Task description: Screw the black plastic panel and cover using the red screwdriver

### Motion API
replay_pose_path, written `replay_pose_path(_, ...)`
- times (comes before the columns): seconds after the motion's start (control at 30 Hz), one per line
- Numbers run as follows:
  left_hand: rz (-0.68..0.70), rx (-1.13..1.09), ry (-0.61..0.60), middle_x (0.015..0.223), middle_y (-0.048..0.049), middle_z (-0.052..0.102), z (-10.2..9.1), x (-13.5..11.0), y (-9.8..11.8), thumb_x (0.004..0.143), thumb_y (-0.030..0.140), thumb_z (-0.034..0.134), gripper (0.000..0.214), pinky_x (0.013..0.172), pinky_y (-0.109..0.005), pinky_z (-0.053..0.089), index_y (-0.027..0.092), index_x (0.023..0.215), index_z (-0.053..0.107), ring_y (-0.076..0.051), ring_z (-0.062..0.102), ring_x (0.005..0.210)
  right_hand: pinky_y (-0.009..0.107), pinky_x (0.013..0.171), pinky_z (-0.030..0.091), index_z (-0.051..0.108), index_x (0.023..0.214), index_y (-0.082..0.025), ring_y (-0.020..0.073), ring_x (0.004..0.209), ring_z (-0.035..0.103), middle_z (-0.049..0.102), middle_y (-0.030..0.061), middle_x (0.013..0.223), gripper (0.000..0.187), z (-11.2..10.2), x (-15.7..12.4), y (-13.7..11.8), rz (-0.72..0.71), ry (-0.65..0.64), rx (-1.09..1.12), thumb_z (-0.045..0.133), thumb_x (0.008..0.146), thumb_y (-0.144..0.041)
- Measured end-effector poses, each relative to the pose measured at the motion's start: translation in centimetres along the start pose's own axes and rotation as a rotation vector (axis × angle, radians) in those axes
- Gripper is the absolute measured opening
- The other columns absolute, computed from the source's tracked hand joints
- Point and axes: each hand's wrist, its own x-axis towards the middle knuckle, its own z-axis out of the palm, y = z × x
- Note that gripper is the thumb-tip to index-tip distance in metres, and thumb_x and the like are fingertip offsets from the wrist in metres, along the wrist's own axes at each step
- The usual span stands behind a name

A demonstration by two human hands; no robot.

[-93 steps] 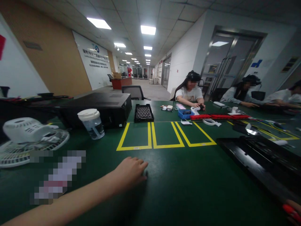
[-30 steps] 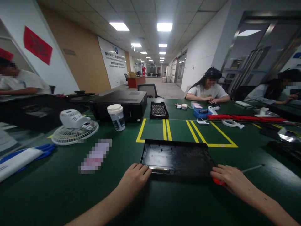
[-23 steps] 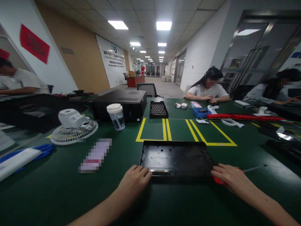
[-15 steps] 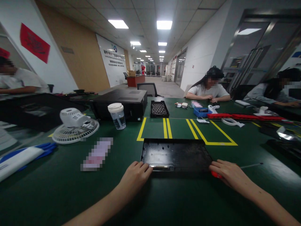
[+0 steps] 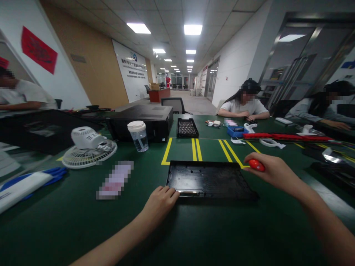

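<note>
In front of me on the green table lies a shallow black rectangular tray-like panel with a raised rim and small holes. A pale metallic strip runs along its near left edge. My left hand is closed on the panel's near left corner. Raised above the far right corner, my right hand grips a screwdriver by its red handle. Its shaft cannot be made out now.
A lidded clear cup, a white fan and a black computer case stand on the left. Beyond the panel are a black tray of small parts, yellow tape lines and a blue bin. Other people sit around the table.
My right hand has left the panel's right edge, rising and moving away from me with the screwdriver. My left hand stays at the left corner.
</note>
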Motion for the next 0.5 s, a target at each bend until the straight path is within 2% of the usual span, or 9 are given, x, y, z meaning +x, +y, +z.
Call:
replay_pose_path(0.17, 0.002, -0.003, 0.013, 0.096, -0.0060, 0.063, 0.5, 0.1, -0.2, 0.085, 0.008, 0.045, 0.021, 0.074, -0.033, 0.044, 0.018, 0.101, 0.055, -0.019, 0.059, 0.085, 0.030, 0.063, 0.045, 0.057, 0.076, -0.020, 0.0170, 0.067, 0.056, 0.061, 0.0006, 0.075, 0.021, -1.6, 2.5, -3.0, 0.013, 0.400, 0.259, 0.068, 0.070, -0.037)
replay_pose_path(0.27, -0.001, 0.009, 0.048, 0.092, -0.0056, 0.063, 0.8, 0.4, -0.3, 0.086, 0.011, 0.045, 0.016, 0.072, -0.032, 0.044, 0.017, 0.096, 0.056, -0.019, 0.059, 0.083, 0.025, 0.051, 0.042, 0.058, 0.072, -0.020, 0.0129, 0.056, 0.051, 0.056, -0.0011, 0.066, 0.015, -2.1, 3.4, -5.3, 0.060, 0.560, 0.509, 0.070, 0.069, -0.029)
replay_pose_path(0.33, 0.005, 0.014, 0.060, 0.090, -0.0053, 0.063, 0.9, 0.6, -0.3, 0.086, 0.015, 0.047, 0.012, 0.071, -0.031, 0.043, 0.017, 0.093, 0.056, -0.019, 0.060, 0.081, 0.023, 0.042, 0.037, 0.055, 0.072, -0.020, 0.0107, 0.045, 0.046, 0.050, -0.0034, 0.055, 0.012, -2.3, 4.0, -6.7, 0.074, 0.627, 0.817, 0.065, 0.074, -0.026)
replay_pose_path(0.4, 0.012, 0.008, 0.068, 0.088, -0.0052, 0.064, 0.8, 0.9, -0.3, 0.087, 0.021, 0.048, 0.010, 0.069, -0.031, 0.043, 0.017, 0.092, 0.056, -0.019, 0.060, 0.079, 0.023, 0.038, 0.035, 0.051, 0.069, -0.020, 0.0102, 0.042, 0.044, 0.047, -0.0040, 0.054, 0.012, -2.4, 4.6, -7.8, 0.010, 0.697, 1.101, 0.059, 0.077, -0.024)
replay_pose_path(0.5, 0.008, 0.001, 0.073, 0.082, -0.0055, 0.063, 0.3, 1.5, -0.3, 0.090, 0.031, 0.043, 0.020, 0.067, -0.030, 0.042, 0.017, 0.090, 0.057, -0.018, 0.061, 0.073, 0.020, 0.037, 0.032, 0.046, 0.065, -0.019, 0.0081, 0.041, 0.043, 0.043, -0.0043, 0.056, 0.017, -2.4, 5.2, -9.1, -0.020, 0.693, 1.389, 0.052, 0.079, -0.025)
